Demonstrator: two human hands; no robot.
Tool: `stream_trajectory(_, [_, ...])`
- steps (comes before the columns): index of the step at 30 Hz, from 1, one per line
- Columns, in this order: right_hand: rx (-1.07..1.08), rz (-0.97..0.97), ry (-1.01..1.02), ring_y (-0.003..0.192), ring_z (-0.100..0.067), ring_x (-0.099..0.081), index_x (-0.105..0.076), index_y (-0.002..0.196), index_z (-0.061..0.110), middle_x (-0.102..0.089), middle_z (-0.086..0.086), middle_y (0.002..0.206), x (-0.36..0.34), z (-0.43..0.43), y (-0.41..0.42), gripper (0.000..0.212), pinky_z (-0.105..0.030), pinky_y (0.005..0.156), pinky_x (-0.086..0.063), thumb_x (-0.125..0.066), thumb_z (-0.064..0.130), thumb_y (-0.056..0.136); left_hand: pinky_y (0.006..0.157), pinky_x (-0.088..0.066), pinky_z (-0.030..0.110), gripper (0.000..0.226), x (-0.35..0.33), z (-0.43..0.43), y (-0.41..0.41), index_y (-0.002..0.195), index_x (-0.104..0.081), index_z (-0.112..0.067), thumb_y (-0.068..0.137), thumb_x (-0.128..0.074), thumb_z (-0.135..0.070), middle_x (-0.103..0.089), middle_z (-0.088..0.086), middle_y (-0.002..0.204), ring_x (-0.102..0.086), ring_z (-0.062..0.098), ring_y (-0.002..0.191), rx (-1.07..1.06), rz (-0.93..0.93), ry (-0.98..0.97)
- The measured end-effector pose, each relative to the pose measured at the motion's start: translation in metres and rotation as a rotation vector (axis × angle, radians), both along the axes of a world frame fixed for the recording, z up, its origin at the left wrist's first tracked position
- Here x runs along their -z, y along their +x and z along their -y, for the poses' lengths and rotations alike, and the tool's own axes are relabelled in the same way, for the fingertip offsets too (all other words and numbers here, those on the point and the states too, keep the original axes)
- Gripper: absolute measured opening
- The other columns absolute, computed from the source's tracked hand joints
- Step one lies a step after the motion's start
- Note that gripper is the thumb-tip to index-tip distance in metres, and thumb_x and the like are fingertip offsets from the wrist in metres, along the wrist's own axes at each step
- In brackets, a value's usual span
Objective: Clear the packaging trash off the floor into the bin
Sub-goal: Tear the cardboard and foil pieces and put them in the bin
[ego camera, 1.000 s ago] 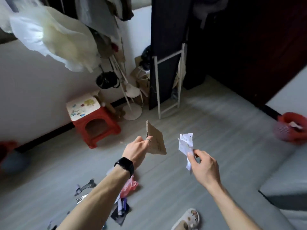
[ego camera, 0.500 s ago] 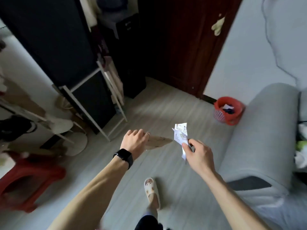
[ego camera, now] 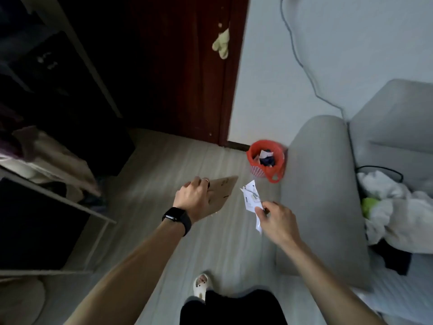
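Cardboard [ego camera: 223, 190] gripped by left hand [ego camera: 193, 201], white wrapper [ego camera: 250, 198] pinched by right hand [ego camera: 279, 222], red bin [ego camera: 257, 171] beside sofa [ego camera: 316, 184]

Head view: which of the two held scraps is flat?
The brown cardboard sheet in the left hand, held flat; the white printed wrapper pinched in the right hand is crumpled.

red bin [ego camera: 266, 150], brown cardboard [ego camera: 222, 191], white paper [ego camera: 251, 198]

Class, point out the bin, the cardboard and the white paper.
bin [ego camera: 251, 153], head view, on its red rim.
cardboard [ego camera: 222, 188], head view, on its flat face.
white paper [ego camera: 250, 197], head view, on its printed middle.
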State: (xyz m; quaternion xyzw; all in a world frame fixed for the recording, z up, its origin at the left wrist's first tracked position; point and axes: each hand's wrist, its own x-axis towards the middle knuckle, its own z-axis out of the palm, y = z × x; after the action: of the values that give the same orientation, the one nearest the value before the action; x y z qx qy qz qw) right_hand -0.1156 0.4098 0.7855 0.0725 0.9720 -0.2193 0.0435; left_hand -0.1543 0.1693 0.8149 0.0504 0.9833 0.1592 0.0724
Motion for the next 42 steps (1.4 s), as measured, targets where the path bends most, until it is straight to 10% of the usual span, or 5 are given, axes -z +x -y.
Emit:
stream_trajectory(21, [0.201,0.298,-0.161,0.069,-0.016,-0.058,-0.056,0.068,0.019,-0.063,0.003,0.07,0.121,-0.156,-0.4,0.028,-0.035,0.068,-0.049,-0.049,0.03,0.093,0.073,-0.048,0.035,0.028,0.104,-0.157,-0.432,0.084,-0.05,-0.019,0.087,-0.066,-0.042,-0.059,-0.004,0.084,-0.057,0.022,0.077,-0.299,0.197,0.222])
stream_trajectory(31, [0.384,0.541,-0.077,0.074,-0.016,-0.062,-0.057,0.077,0.022,-0.064,0.001,0.079,0.343,-0.213,-0.534,0.029,-0.036,0.074,-0.053,-0.046,0.04,0.097,0.076,-0.044,0.034,0.023,0.365,-0.256,-0.58,0.106,-0.056,-0.015,0.092,-0.061,-0.033,-0.058,0.001,0.113,-0.06,0.026,0.09,-0.021,0.298,0.243])
stream_trajectory(42, [0.29,0.481,0.045,0.08,-0.021,-0.062,-0.068,0.094,0.008,-0.069,-0.006,0.088,0.56,-0.249,-0.607,0.023,-0.025,0.066,-0.043,-0.051,0.023,0.096,0.043,-0.05,0.035,0.038,0.601,-0.335,-0.605,0.107,-0.06,-0.001,0.074,-0.077,-0.008,-0.063,0.016,0.117,-0.066,0.034,0.07,0.411,0.176,0.065])
